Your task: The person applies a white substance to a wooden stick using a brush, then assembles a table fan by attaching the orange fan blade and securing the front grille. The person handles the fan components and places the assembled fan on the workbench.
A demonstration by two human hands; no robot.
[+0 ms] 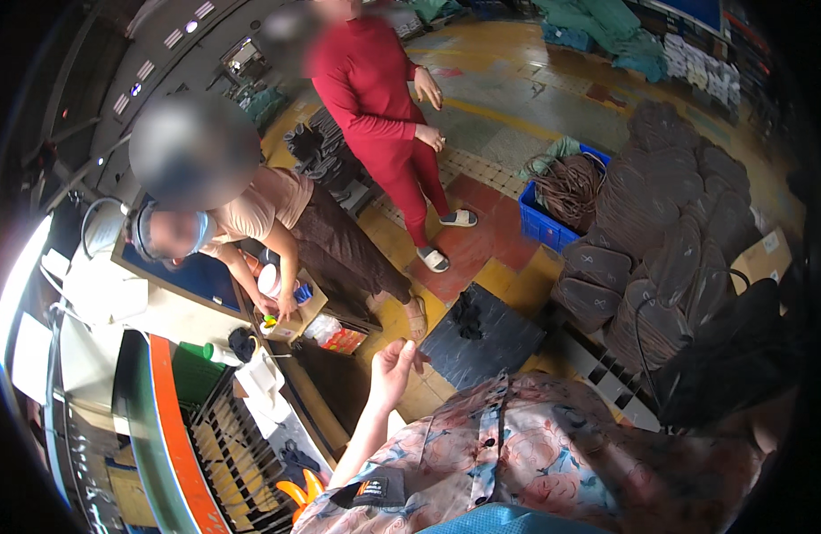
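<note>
My left hand (393, 372) is raised in front of my flowered shirt (553, 436), its fingers curled and pinched together. Whether anything small is between the fingertips I cannot make out. Beyond the hand lies a dark square mat (486, 338) on the floor, with a crumpled black piece (468, 316) on it. My right hand is out of sight; only a bit of that arm shows at the right edge, behind a black bag-like shape (731, 356).
At left stands a machine with a green-and-orange edge (170, 418) and a rack (232, 445). One person (268, 214) bends over a small box (299, 320); another in red (366, 98) stands behind. A blue crate (546, 227) sits beside piled brown sole-shaped pieces (669, 205).
</note>
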